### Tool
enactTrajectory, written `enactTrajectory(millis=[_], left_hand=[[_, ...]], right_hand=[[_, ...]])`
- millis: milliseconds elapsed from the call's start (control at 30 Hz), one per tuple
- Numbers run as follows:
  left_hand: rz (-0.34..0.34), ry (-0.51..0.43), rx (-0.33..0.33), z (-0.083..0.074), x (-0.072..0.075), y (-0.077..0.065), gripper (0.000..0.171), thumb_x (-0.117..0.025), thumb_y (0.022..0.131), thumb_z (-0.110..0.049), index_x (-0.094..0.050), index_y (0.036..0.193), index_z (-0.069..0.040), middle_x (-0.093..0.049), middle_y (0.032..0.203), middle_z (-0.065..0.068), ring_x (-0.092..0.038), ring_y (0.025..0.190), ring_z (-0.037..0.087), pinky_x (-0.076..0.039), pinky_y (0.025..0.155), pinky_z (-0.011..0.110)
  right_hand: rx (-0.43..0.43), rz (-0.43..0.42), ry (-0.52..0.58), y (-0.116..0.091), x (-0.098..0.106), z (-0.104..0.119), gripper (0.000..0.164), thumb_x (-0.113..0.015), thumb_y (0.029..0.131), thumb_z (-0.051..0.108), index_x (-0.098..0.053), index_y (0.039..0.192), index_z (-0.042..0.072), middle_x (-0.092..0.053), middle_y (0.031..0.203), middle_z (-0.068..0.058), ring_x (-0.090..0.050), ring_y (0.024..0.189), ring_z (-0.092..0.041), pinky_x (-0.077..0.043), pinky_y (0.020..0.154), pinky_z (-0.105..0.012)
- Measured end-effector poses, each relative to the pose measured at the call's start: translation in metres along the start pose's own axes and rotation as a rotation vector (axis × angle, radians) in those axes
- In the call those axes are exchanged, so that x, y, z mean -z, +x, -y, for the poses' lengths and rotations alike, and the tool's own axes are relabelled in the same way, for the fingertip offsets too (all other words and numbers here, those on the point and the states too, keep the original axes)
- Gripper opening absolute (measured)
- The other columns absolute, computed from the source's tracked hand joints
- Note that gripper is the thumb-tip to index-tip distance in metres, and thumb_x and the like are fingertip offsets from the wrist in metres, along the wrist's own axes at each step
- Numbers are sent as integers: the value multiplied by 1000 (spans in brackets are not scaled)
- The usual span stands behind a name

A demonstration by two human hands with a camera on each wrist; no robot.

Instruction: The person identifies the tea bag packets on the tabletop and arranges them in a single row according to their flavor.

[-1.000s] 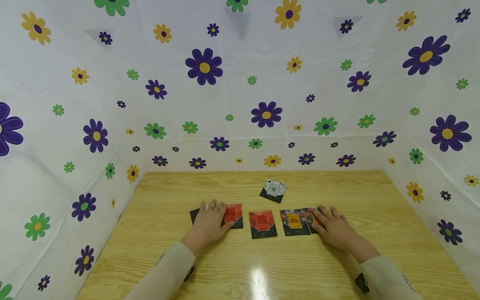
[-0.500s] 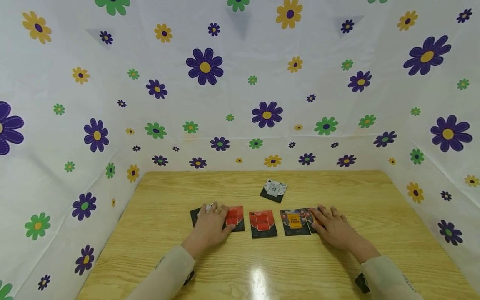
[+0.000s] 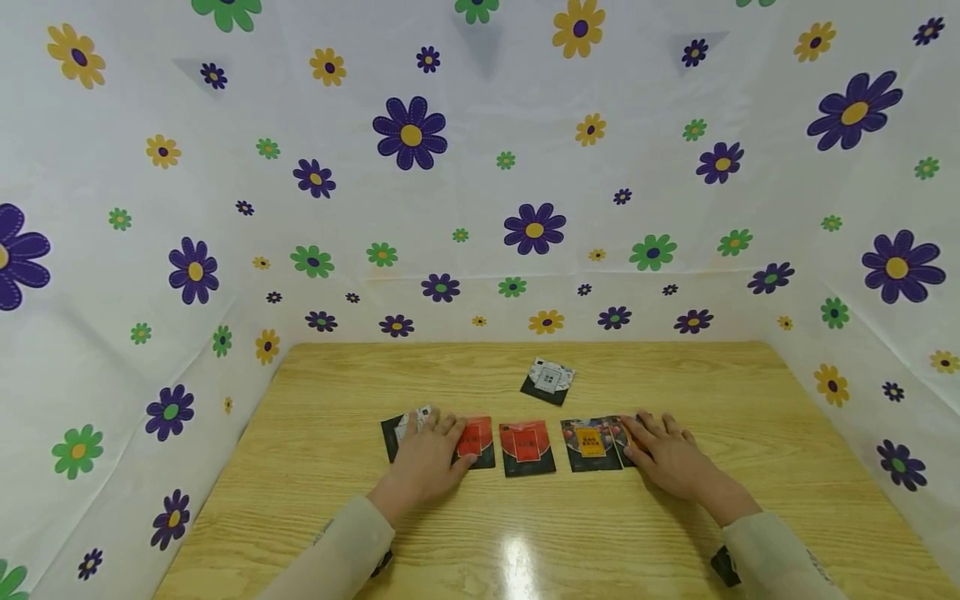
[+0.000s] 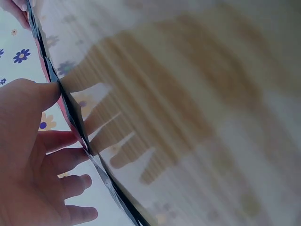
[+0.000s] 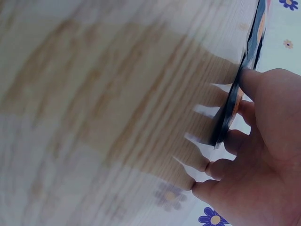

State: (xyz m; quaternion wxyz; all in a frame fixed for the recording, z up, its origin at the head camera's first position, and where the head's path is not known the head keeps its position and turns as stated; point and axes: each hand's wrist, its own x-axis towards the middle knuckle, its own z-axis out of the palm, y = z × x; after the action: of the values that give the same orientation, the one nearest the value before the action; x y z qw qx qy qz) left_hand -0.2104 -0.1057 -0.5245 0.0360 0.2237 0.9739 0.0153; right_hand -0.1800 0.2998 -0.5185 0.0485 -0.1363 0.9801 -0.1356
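A row of flat dark packets lies on the table. With fingers spread, my left hand (image 3: pixel 427 457) touches a red-and-black packet (image 3: pixel 480 442), and the left wrist view shows the thumb and fingertips on its top. Partly under that hand is a white-and-black packet (image 3: pixel 397 433). A second red-and-black packet (image 3: pixel 527 448) lies just right of it, touched by neither hand. My right hand (image 3: pixel 671 456) rests its fingers on an orange-labelled dark packet (image 3: pixel 621 437), mostly covered. Beside this is another orange-labelled packet (image 3: pixel 588 444), slightly overlapping it.
Farther back on the wooden table (image 3: pixel 420 371) lies a single white-and-black packet (image 3: pixel 548 381), turned at an angle. White cloth (image 3: pixel 480 192) printed with flowers encloses the table at the back and on both sides.
My left hand has slid a little right and toward me, moving the red packet under it closer to the other red one. More of the white packet shows. The right hand stays put.
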Motion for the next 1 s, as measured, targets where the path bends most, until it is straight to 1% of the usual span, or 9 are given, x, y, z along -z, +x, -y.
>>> enactTrajectory(millis=[200, 333, 500, 800, 1000], left_hand=[[8, 26, 15, -6, 0, -1, 71, -48, 107, -61, -46, 162, -16, -48, 164, 10, -37, 157, 40, -25, 127, 67], [2, 38, 17, -8, 0, -1, 71, -48, 107, -61, -47, 161, -16, -50, 163, 9, -38, 156, 39, -26, 127, 67], [0, 33, 17, -9, 1, -3, 71, -49, 106, -61, -48, 160, -16, -51, 162, 9, -40, 155, 38, -26, 127, 67], [7, 23, 22, -12, 1, -5, 71, -49, 106, -61, -48, 160, -15, -50, 163, 10, -39, 156, 38, -26, 127, 66], [6, 38, 12, -13, 1, -7, 71, -50, 106, -61, -48, 160, -15, -52, 162, 10, -40, 155, 37, -27, 127, 66]], right_hand=[[0, -1, 2, 0, 0, 0, 59, -54, 111, 35, -44, 160, 3, -39, 161, -37, -28, 144, -72, -33, 106, -84], [0, -7, 2, 1, -1, -2, 59, -53, 111, 35, -44, 160, 3, -38, 161, -37, -27, 144, -72, -32, 107, -85], [4, -5, 5, 1, -1, -2, 59, -53, 111, 36, -44, 160, 3, -37, 161, -37, -27, 144, -72, -32, 107, -85], [-2, 1, 13, 0, -2, -3, 60, -53, 111, 36, -43, 160, 3, -36, 162, -37, -26, 145, -72, -31, 107, -85], [-2, 4, 18, 0, -2, -2, 60, -53, 111, 36, -43, 161, 4, -36, 162, -36, -25, 145, -72, -30, 108, -86]])
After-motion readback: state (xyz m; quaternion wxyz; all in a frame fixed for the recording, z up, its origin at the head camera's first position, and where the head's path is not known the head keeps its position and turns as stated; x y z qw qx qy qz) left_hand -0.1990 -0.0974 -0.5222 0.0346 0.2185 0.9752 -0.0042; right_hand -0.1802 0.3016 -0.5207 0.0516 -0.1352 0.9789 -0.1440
